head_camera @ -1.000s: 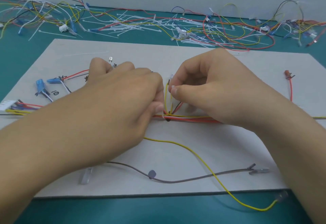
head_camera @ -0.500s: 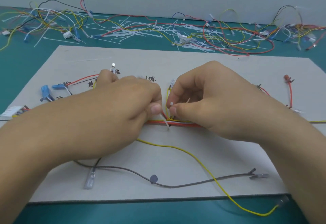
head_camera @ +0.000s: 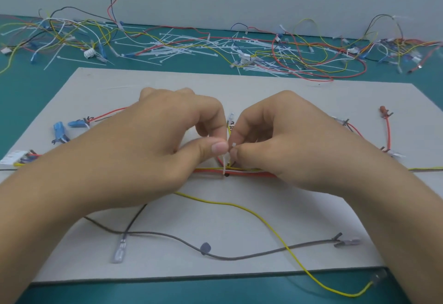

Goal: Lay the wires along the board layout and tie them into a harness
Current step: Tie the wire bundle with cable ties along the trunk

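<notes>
Bundle of red, yellow and white wires (head_camera: 249, 172): lies flat at mid-board, long axis left to right, both ends hidden under the hands.

Thin white plastic cable tie (head_camera: 224, 163): looped round the bundle at its visible left end. It rises nearly upright from the wires to the fingertips above.

Left hand (head_camera: 153, 150): knuckles up, fingers curled, thumb and forefinger pinching the tie's strap. The forearm enters from the lower left, low over the board.

Right hand (head_camera: 287, 145): mirrored pose, thumb and forefinger pinching the tie's small white head, tips almost touching the left thumb. Its heel covers the bundle.

Flat grey cardboard layout board (head_camera: 263, 93): carries the bundle.

Loose yellow wire (head_camera: 263, 220): curves from under the left hand off the board's near edge.

Slack grey wire (head_camera: 239, 257): lies near the board's front edge.

Blue connectors (head_camera: 58, 131): at the board's left.

Teal table (head_camera: 36, 88): tangled spare wires and white ties (head_camera: 191, 45) lie along the far wall.
</notes>
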Tool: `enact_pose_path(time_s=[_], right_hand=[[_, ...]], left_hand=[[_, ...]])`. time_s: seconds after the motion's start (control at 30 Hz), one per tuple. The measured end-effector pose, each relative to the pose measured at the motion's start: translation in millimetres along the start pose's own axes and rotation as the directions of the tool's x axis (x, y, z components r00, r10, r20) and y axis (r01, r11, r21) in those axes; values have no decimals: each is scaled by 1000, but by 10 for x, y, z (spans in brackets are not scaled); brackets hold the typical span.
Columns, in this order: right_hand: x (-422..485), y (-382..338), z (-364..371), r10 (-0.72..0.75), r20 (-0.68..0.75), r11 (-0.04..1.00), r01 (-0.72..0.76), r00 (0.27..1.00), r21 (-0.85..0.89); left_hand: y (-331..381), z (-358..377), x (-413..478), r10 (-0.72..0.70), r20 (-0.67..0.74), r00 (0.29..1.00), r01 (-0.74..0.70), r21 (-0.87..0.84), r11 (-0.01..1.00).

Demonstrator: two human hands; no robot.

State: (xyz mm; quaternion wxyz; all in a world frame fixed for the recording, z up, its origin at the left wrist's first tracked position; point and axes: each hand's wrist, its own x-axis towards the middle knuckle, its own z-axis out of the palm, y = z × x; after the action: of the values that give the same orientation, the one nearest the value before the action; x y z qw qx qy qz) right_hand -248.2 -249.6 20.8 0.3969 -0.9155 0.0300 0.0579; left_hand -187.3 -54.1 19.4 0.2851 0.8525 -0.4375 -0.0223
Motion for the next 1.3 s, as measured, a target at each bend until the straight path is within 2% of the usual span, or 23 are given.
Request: enact_pose_path(time_s=[0.2,0.37,0.6,0.77,0.97,1.3], right_hand=[[-23,-12,-37,-9,60,1000,9,998,2],[-15,-15,-25,-2,92,1000,0,996,17],[-16,0,-50,-16,81,1000,17,997,-10],[10,34,-62,-22,106,1000,22,994,3],[20,40,-87,-32,132,999,27,991,36],[17,46,-109,-54,138,997,45,989,69]], left_hand=[[94,63,-15,96,152,984,-63,-205,977],[67,124,-21,56,243,968,42,-379,925],[19,161,22,-14,112,994,62,-440,896],[-21,180,43,-156,88,984,178,-573,800],[-36,100,50,-205,73,976,212,-522,826],[-44,44,15,-161,182,970,236,-542,806]])
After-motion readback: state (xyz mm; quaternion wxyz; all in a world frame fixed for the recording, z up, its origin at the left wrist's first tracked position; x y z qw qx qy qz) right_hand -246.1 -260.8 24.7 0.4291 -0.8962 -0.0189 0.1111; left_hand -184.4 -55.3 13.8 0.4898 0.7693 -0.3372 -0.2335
